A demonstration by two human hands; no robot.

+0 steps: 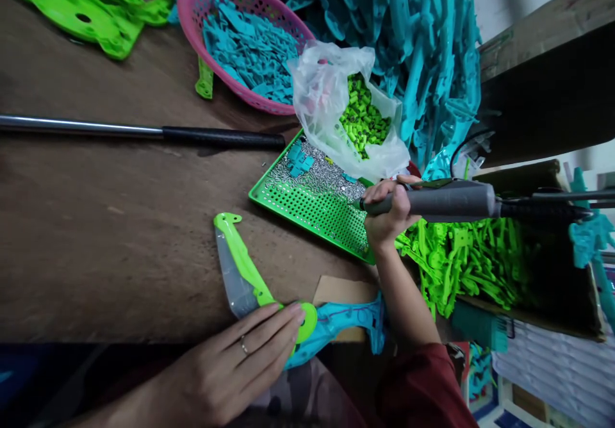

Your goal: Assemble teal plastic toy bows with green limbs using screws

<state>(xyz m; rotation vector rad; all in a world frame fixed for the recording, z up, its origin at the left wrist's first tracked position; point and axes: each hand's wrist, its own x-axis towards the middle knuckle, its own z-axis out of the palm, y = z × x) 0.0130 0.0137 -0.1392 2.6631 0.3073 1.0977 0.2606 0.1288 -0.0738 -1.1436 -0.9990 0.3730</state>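
My left hand (240, 357), with a ring on one finger, lies with straight fingers on the round green end of a curved part. That green part (247, 264) has a clear plastic panel along its side and joins a blue part (331, 325) at the table's front edge. My right hand (389, 213) is wrapped round a grey power screwdriver (446, 200), whose tip is over the right side of a green perforated tray (312, 223). Small metal screws (321, 175) and a few blue pieces lie in the tray.
Behind the tray stand a pink basket (192, 5) of blue pieces and a plastic bag (317, 88) of green pieces. A black-handled metal rod (221, 138) lies left. Blue parts (408, 43) are piled at the back, green parts (461, 261) in a box at right.
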